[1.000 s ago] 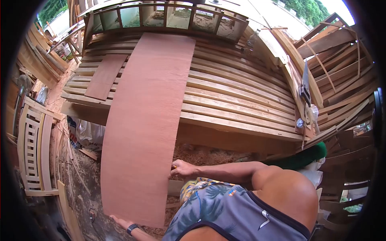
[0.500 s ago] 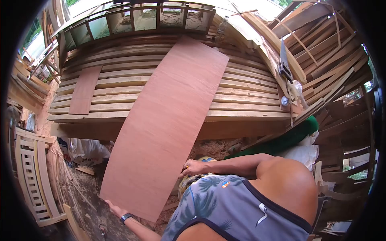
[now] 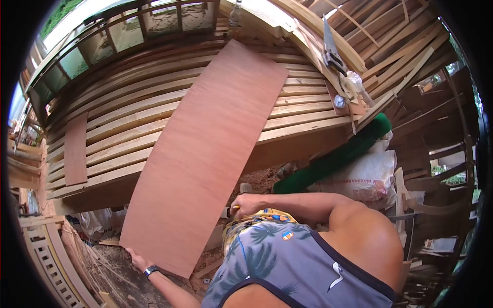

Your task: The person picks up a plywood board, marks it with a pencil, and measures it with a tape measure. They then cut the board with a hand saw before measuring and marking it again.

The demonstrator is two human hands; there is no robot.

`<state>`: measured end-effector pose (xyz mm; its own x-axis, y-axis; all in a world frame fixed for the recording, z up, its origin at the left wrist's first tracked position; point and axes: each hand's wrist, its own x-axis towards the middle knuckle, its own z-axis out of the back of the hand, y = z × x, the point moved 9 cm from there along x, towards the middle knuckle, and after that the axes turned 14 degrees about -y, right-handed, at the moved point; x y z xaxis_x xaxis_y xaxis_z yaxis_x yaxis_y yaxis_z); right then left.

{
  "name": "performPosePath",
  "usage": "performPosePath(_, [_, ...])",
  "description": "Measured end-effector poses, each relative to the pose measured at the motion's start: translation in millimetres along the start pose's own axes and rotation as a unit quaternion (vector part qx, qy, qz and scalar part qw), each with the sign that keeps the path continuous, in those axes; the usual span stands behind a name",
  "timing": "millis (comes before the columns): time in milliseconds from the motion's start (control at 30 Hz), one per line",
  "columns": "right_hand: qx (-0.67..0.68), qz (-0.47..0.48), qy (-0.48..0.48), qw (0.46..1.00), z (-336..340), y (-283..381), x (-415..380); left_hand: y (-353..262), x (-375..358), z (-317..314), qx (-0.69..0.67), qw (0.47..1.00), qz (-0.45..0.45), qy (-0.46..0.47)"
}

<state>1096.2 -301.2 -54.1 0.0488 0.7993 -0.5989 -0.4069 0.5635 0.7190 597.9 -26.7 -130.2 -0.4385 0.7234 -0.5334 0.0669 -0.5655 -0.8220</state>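
Note:
A long reddish plywood sheet point(image 3: 205, 138) lies slanted across a slatted wooden bench, its near end jutting out toward me. At that end's left corner, my left hand point(image 3: 137, 261), with a watch on the wrist, grips the edge, part of the fingers being hidden by the board. My right hand point(image 3: 247, 204) is closed beside the sheet's right edge, near my waist. A small object with a yellow part point(image 3: 235, 207) and a dark part pokes out of its fingers; its kind is not clear.
Wooden slats point(image 3: 123, 134) form the bench top, where a smaller plywood piece point(image 3: 76, 149) lies on the left. A handsaw point(image 3: 331, 49) rests at the right. Below it are a green roll point(image 3: 334, 154) and white sacks point(image 3: 364, 177). A slatted wooden frame point(image 3: 51, 256) stands left.
The view has turned, so the bench appears tilted and shifted left. My left hand stays at the board's corner. More of the small object in my right hand shows.

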Motion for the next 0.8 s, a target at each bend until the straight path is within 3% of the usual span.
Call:
performPosePath(67, [0.056, -0.07, -0.076, 0.993, 55.3, -16.2, -8.0, -6.5, 0.2, -22.6, -0.057, 0.997, -0.026, 0.051])
performPosePath(100, [0.159, -0.139, -0.088, 0.974, 86.0, -20.5, -16.8, -8.5, 0.4, -29.9, -0.047, 0.997, -0.024, 0.058])
performPosePath(167, [0.236, -0.11, -0.186, 0.948, 155.1, -46.1, -20.9, -15.3, -0.8, -38.2, -0.036, 0.997, -0.027, 0.066])
performPosePath(200, [0.269, -0.141, -0.216, 0.928, 191.4, -54.0, -32.3, -17.7, 0.1, -38.5, -0.029, 0.997, -0.026, 0.067])
performPosePath(367, [0.09, -0.177, -0.434, 0.879, 360.4, -105.9, -68.1, -35.9, -4.8, -38.2, 0.064, 0.993, -0.094, 0.03])
performPosePath(500, [0.217, -0.151, -0.463, 0.846, 418.6, -139.7, -59.4, -34.1, -22.3, -10.4, 0.092, 0.993, -0.056, -0.045])
performPosePath(533, [0.243, -0.137, -0.473, 0.836, 428.6, -140.0, -61.9, -50.3, -27.4, 3.6, 0.241, 0.95, -0.146, -0.135])
performPosePath(567, [0.286, -0.123, -0.473, 0.824, 433.2, -143.5, -59.1, -69.8, -39.9, 7.7, 0.382, 0.869, -0.231, -0.216])
performPosePath(600, [0.293, -0.129, -0.482, 0.816, 437.3, -152.5, -58.1, -75.2, -47.6, 5.6, 0.362, 0.868, -0.253, -0.228])
performPosePath(667, [0.122, -0.129, -0.522, 0.834, 457.2, -164.5, -64.3, -74.3, -61.7, -8.7, 0.317, 0.874, -0.291, -0.224])
performPosePath(733, [-0.013, -0.189, -0.542, 0.819, 475.5, -176.0, -89.3, -68.2, -90.8, -36.3, 0.305, 0.882, -0.302, -0.196])
performPosePath(800, [-0.062, -0.254, -0.549, 0.794, 491.4, -218.7, -116.9, -56.8, -105.2, -51.8, 0.338, 0.855, -0.342, -0.192])
